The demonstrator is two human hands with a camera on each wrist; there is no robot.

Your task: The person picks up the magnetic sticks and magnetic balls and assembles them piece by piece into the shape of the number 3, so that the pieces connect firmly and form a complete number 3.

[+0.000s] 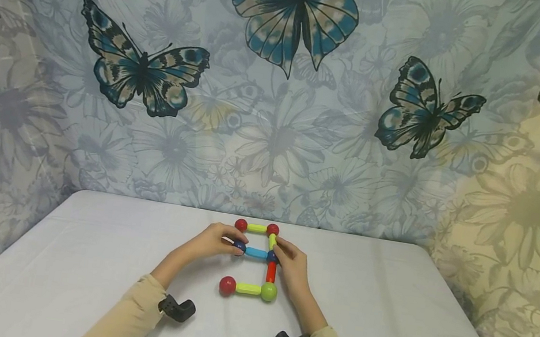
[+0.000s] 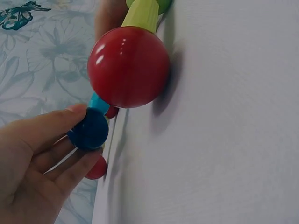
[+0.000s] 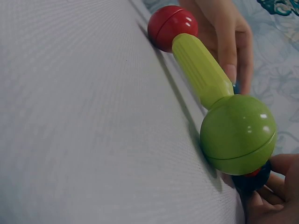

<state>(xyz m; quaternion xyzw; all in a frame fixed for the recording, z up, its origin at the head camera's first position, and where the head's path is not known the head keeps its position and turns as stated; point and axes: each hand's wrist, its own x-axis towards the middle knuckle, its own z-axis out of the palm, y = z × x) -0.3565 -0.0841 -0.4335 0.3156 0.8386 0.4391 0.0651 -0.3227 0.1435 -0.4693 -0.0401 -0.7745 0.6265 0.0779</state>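
Note:
A figure of coloured balls and rods lies on the white table. My left hand (image 1: 215,242) pinches the dark blue ball (image 2: 89,129) at the free end of the light blue rod (image 1: 256,252). At that rod's other end, my right hand (image 1: 293,265) grips a second dark blue ball (image 1: 272,257), partly hidden by the fingers. From there a yellow-green rod (image 1: 272,242) runs to a far red ball (image 1: 273,229), and a red rod (image 1: 271,272) comes down to the green ball (image 3: 239,135). A yellow-green rod (image 3: 201,70) links the green ball to a near red ball (image 2: 129,66).
Another red ball (image 1: 241,225) and yellow-green rod (image 1: 257,228) form the figure's far side. Black wrist cameras (image 1: 177,308) sit on both forearms. Behind the white table (image 1: 78,256) hangs a cloth backdrop (image 1: 277,152) printed with butterflies and flowers.

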